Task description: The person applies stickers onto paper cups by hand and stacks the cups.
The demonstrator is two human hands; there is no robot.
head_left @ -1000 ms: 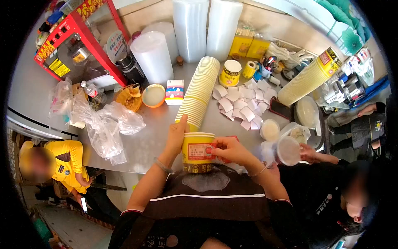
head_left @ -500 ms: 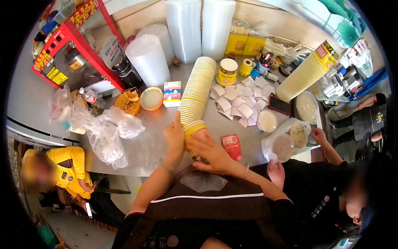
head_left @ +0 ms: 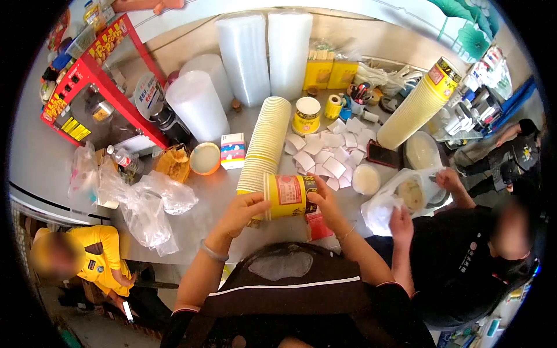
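Note:
A yellow paper tub (head_left: 287,196) with a pink-and-white label lies sideways between my hands, just above the table. My left hand (head_left: 242,213) pinches it at the rim end on the left. At the dark-banded end, my right hand (head_left: 326,207) grips it with the fingers partly hidden behind. Beyond my left hand stretches a long lying stack of nested paper tubs (head_left: 267,139). A red packet (head_left: 318,227) lies on the table, partly covered by my right hand.
White paper labels (head_left: 333,152) are scattered beside an upright tub (head_left: 306,116). A tall leaning tub stack (head_left: 415,107) stands behind a phone (head_left: 382,155). At right, a co-worker's hands hold a plastic bag (head_left: 380,203) with containers. Plastic bags (head_left: 151,211) lie left.
The tub at the near end of the stack has come off and is now turned sideways between both my hands. The co-worker's bag has been pulled up around its containers.

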